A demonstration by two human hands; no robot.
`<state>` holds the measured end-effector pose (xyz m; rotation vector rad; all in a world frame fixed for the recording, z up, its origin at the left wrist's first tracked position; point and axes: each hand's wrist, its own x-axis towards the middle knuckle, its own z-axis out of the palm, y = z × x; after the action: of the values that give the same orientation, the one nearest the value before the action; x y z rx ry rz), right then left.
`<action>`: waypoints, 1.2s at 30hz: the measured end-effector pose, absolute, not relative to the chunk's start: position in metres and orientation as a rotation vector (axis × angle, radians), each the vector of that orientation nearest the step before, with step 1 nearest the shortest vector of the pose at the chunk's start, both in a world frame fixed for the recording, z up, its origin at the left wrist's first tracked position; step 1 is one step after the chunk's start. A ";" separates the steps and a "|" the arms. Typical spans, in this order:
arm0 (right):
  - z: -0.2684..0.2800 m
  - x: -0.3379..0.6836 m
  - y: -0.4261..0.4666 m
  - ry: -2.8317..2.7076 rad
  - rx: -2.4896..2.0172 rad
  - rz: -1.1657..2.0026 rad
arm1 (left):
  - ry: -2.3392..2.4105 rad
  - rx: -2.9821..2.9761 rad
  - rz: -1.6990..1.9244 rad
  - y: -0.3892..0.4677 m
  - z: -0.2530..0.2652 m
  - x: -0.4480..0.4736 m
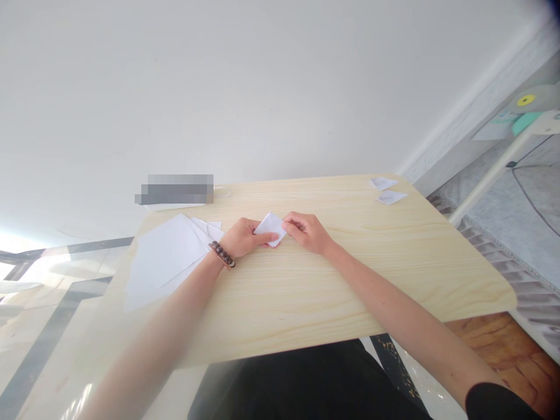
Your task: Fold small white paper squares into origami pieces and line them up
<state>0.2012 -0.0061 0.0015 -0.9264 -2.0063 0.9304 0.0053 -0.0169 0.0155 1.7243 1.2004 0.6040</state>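
Observation:
A small white folded paper [270,224], roughly diamond-shaped with crease lines, is held just above the middle of the table. My left hand [245,238], with a beaded bracelet at the wrist, grips it from the left, thumb across its front. The fingers of my right hand [308,231] pinch its right corner. Both hands are closed on the same piece. The fingers behind the paper are partly hidden.
White paper sheets [161,256] lie overlapping at the table's left. Two folded paper pieces [391,197] rest at the far right corner of the wooden table [350,297]. A pixelated dark object [179,191] is at the back left, against the wall.

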 end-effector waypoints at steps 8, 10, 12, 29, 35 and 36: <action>0.004 0.200 -0.009 -1.985 -0.927 0.956 | 1.120 1.674 0.612 -0.016 0.017 0.005; 0.005 0.200 -0.009 -1.981 -0.938 0.927 | 1.079 1.631 0.611 -0.016 0.017 0.005; 0.005 0.200 -0.009 -1.983 -0.947 0.907 | 1.051 1.593 0.611 -0.015 0.017 0.005; 0.006 0.200 -0.010 -2.035 -0.922 0.887 | 1.115 1.527 0.898 -0.017 0.014 0.011; 0.006 0.201 -0.010 -2.102 -0.924 0.891 | 1.206 1.604 0.938 -0.016 0.011 0.009; 0.006 0.201 -0.010 -2.107 -0.925 0.893 | 1.219 1.615 0.932 -0.016 0.011 0.009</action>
<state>0.2012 -0.0096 0.0063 -0.9249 -2.1072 0.8925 0.0092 -0.0158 0.0113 1.6147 1.2186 0.9316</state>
